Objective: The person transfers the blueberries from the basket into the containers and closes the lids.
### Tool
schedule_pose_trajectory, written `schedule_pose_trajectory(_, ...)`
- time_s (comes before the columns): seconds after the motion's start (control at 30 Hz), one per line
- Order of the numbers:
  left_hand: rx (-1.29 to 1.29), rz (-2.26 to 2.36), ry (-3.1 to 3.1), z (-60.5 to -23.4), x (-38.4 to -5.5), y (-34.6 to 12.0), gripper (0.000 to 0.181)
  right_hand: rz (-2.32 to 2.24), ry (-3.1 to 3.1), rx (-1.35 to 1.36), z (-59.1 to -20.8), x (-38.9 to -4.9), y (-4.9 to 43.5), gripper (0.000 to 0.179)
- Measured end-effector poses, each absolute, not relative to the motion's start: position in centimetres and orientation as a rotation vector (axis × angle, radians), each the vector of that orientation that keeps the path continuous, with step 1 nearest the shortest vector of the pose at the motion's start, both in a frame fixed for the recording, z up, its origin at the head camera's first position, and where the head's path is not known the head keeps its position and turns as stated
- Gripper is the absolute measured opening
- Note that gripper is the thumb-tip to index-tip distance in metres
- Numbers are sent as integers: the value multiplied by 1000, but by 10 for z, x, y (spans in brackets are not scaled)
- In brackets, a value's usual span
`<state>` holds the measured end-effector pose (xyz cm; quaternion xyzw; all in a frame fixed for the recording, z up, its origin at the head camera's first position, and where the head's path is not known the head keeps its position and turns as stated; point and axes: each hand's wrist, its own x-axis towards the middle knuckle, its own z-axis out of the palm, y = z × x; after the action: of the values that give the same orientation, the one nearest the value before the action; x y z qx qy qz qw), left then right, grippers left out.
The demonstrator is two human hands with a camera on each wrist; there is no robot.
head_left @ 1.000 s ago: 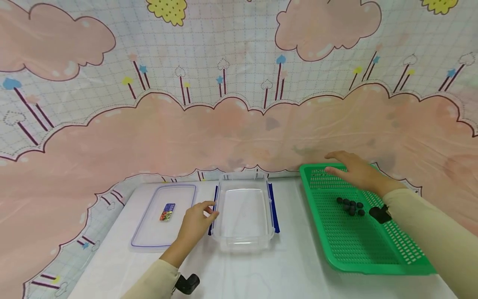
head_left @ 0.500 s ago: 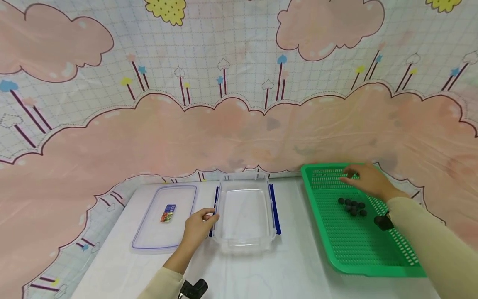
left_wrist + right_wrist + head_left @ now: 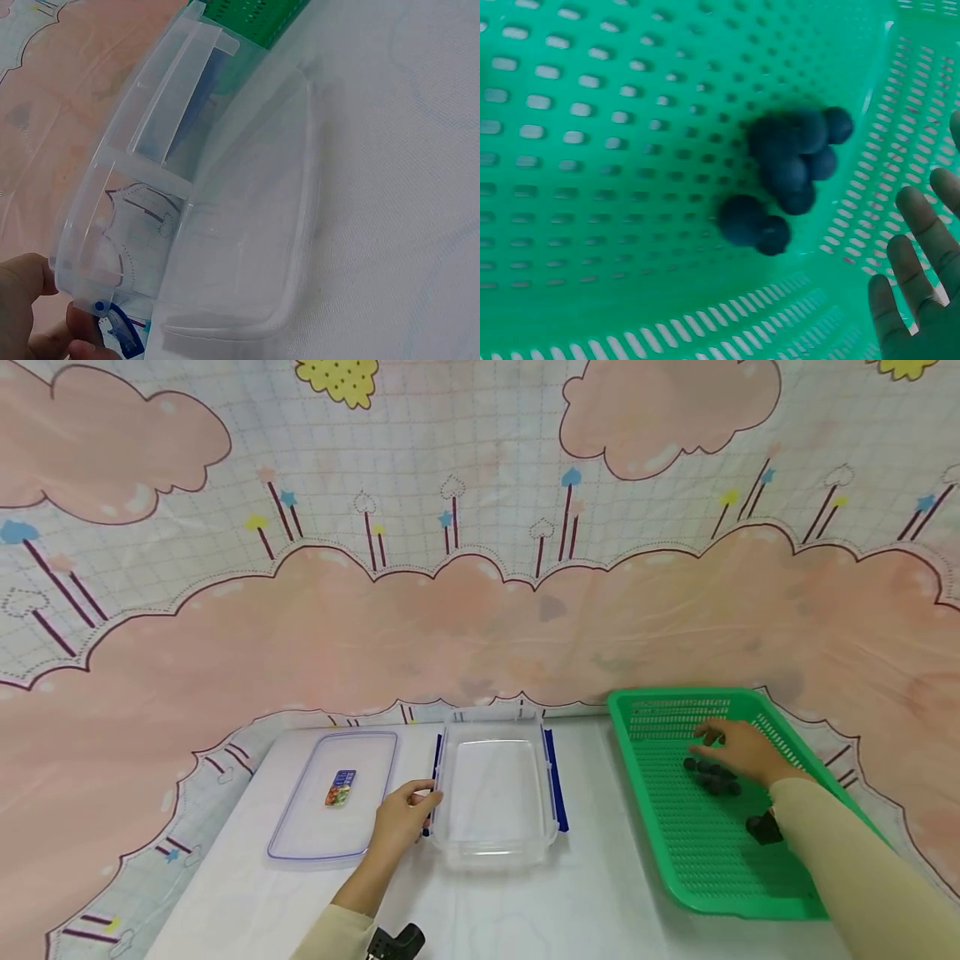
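Note:
A clear plastic food container [image 3: 493, 802] with blue side clips stands without a lid on the white table, nothing inside it. My left hand [image 3: 401, 814] holds its left edge; the left wrist view shows the thumb at the rim and fingers beside a blue clip [image 3: 126, 330]. To the right is a green perforated basket [image 3: 723, 868]. Several dark round fruits that look like blueberries [image 3: 712, 777] lie bunched on its floor. My right hand [image 3: 744, 753] hovers just above and behind them, fingers loosely bent. In the right wrist view, its spread fingers [image 3: 919, 255] are apart from the blueberries.
A clear lid [image 3: 300, 831] with a blue rim and a colourful label [image 3: 340, 788] lies flat left of the container. A patterned cloth [image 3: 450, 635] hangs behind the white table [image 3: 585, 902]. The basket's raised walls surround the blueberries.
My right hand has come down from above the basket's back edge to near the blueberries. My left hand has moved slightly onto the container's left edge.

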<state>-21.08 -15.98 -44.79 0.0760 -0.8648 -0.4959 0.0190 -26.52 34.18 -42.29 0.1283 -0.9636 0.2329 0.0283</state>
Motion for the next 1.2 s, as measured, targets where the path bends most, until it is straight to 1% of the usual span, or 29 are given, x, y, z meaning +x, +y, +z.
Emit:
schedule_pose_trajectory(0.17,251,-1542,-2674,-450,-211,-157,32,690,-2981,376,-436,-264,349,36)
schedule_pose_trajectory(0.53,271,-1648,-2626,-450,-213,-156,32,730,-2982,363,-452,-263,358,38)
schedule_pose_trajectory(0.8,289,-1698,-2618,-451,-210,-157,33,895,-3008,271,-457,-261,352,46)
schedule_pose_trajectory(1.2,308,-1715,-2612,-453,-209,-155,31,1008,-3016,282,-464,-265,349,46)
